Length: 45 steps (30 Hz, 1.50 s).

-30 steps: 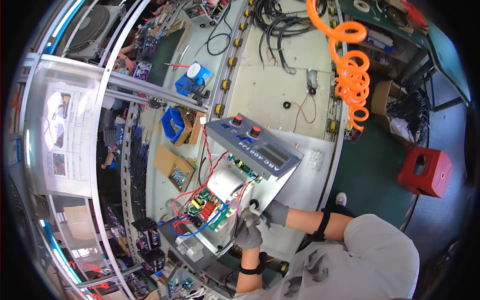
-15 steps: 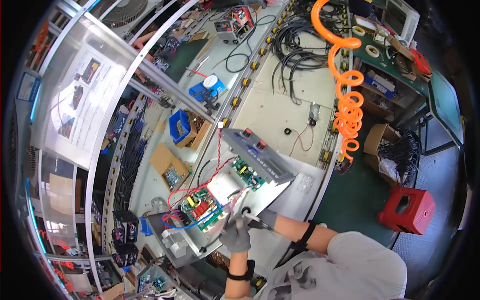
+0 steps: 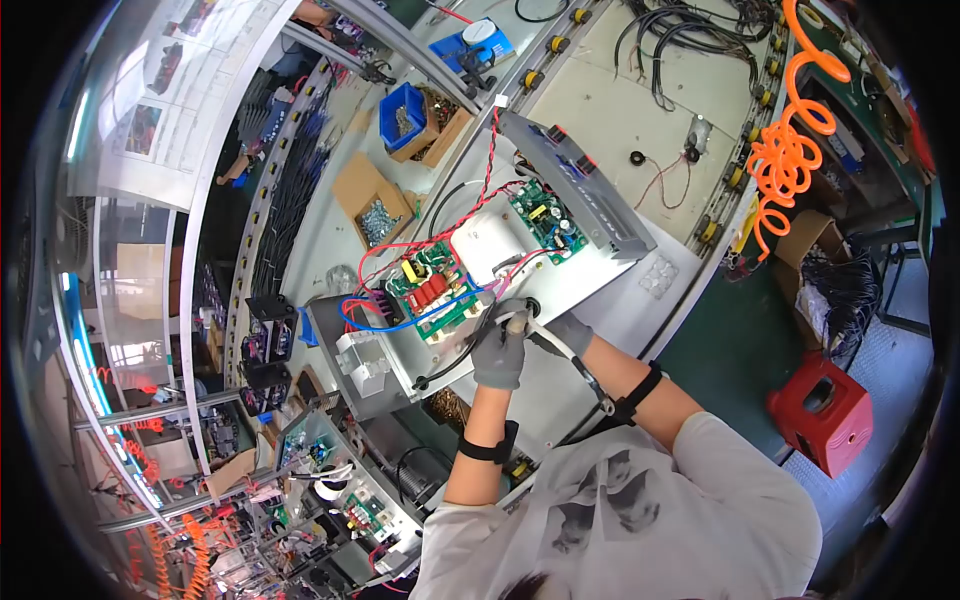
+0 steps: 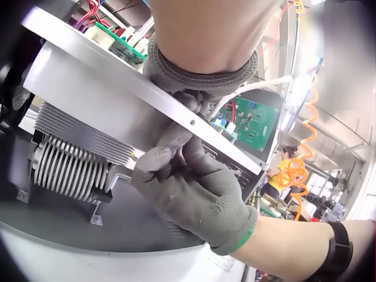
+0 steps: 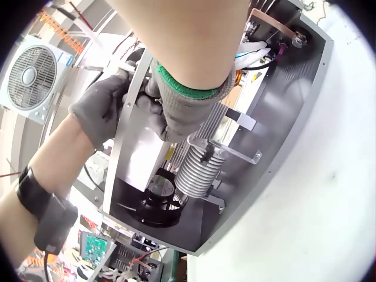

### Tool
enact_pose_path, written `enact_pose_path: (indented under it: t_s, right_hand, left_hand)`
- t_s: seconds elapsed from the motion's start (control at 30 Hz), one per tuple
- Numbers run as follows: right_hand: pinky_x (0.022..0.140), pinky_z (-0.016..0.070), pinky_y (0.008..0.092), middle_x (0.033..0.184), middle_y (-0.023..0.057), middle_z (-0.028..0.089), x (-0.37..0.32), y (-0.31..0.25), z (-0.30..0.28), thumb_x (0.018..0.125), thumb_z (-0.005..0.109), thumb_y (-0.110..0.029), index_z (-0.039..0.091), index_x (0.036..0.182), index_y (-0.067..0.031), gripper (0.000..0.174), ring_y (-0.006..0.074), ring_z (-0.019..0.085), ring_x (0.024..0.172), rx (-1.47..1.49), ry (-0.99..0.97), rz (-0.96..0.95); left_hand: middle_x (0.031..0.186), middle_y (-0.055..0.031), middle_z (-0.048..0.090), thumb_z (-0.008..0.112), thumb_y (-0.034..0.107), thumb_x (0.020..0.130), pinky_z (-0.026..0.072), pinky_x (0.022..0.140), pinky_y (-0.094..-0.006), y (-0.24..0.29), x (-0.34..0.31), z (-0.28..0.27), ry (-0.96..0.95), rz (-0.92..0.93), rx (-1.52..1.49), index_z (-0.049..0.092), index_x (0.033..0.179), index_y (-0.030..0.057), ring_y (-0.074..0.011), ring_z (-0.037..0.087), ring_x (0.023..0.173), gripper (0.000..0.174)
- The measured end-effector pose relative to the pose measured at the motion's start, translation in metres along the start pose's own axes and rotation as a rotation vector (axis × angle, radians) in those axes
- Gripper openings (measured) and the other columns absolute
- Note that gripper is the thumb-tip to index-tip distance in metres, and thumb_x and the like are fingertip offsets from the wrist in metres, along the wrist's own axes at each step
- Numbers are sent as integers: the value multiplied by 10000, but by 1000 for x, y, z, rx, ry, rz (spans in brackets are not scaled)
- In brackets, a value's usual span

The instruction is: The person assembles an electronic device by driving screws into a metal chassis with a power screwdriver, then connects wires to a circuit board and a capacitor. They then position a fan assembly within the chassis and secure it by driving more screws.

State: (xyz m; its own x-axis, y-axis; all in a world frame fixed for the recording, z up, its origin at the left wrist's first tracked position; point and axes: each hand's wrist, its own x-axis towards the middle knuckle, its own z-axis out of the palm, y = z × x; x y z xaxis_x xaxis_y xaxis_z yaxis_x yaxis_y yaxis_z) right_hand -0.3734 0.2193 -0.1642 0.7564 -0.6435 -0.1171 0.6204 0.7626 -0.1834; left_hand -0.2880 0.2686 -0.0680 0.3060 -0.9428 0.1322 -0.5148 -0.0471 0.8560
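A welding machine chassis point(image 3: 610, 260) lies on the bench with circuit boards and wiring exposed. A white cable point(image 3: 560, 345) with a metal lug at its end rises by a black grommet point(image 3: 532, 305) in the metal plate. My gloved left hand point(image 3: 498, 352) grips this cable close to the grommet, above the plate. My gloved right hand point(image 4: 197, 197) reaches in under the plate, fingers bent up against its underside; I cannot tell whether it pinches anything. Below the plate sit a finned heat sink point(image 4: 82, 129) and a metal coil point(image 5: 201, 170).
Beyond the chassis are a cardboard box of screws point(image 3: 375, 215) and a blue bin point(image 3: 402, 115). Black cables point(image 3: 670, 45) lie on the roller line. An orange coiled hose point(image 3: 785, 165) hangs at the right, above a red stool point(image 3: 825, 410).
The head view has turned and shifted. More of the white cable now shows above the plate, its lug reaching out past the right forearm. Both hands stay at the grommet area.
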Motion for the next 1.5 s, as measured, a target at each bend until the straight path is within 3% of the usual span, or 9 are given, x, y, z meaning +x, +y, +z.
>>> enact_pose_path:
  t_s: [0.3,0.37,0.43,0.7,0.83,1.13,1.2,1.43,1.5]
  right_hand:
    - [820,519,317,1041,69,599,9,9,-29,776,642,-27,515,1150,-68,397,184,602,935,83,7,10]
    - [701,523,276,1008,48,609,5,7,-43,766,666,-79,533,1126,-85,385,156,606,868,230,-49,194]
    - [586,464,218,1003,36,611,-9,-1,-29,745,701,-151,531,1139,-98,432,117,587,788,-240,5,-2]
    - [618,434,241,1008,45,598,-29,-2,-9,772,637,-86,514,1184,-76,430,118,553,794,-247,97,-110]
    - [708,476,276,1033,42,575,-13,12,-12,809,577,-40,539,1129,-40,322,132,554,894,-252,133,-228]
    - [681,497,289,1010,52,568,-2,-1,-54,822,619,-76,523,1126,-62,319,128,577,830,-511,-108,20]
    - [625,508,285,1022,62,591,3,15,-83,831,614,-85,502,1189,-56,376,141,597,800,-247,-17,-67]
    - [567,498,320,726,75,623,-59,-46,29,774,667,-225,605,980,-55,275,185,613,610,-1360,341,134]
    - [530,475,356,644,93,598,-72,-40,34,763,651,-243,615,835,-55,204,262,584,543,-1838,614,-506]
  left_hand:
    - [901,-181,643,583,118,863,527,659,-319,-1,-7,4,98,552,328,618,851,3,-239,645,732,121]
    - [912,-195,641,577,113,864,530,671,-323,-6,-10,10,110,534,298,598,842,-13,-276,651,751,130]
    - [905,-189,641,596,124,856,522,637,-321,9,-9,16,164,-36,-91,582,884,-22,-263,648,731,150]
    - [905,-97,657,679,278,794,461,802,-339,1,11,-6,-132,104,176,629,918,27,-252,616,860,284]
    - [919,-93,660,709,255,762,473,787,-330,-6,12,-1,-117,-316,-131,642,933,17,-245,619,867,301]
    - [918,-105,625,743,219,680,472,733,-310,20,18,0,-223,-356,241,640,941,46,-217,605,846,329]
    - [898,-93,635,749,165,686,479,689,-273,4,7,-1,-76,34,331,631,977,48,-162,614,788,335]
    - [882,-104,643,735,170,665,488,745,-326,14,24,1,-165,-282,470,663,972,93,-234,629,808,324]
    - [861,-105,645,728,224,665,480,751,-350,-7,24,2,-136,-80,535,664,939,106,-263,621,814,305]
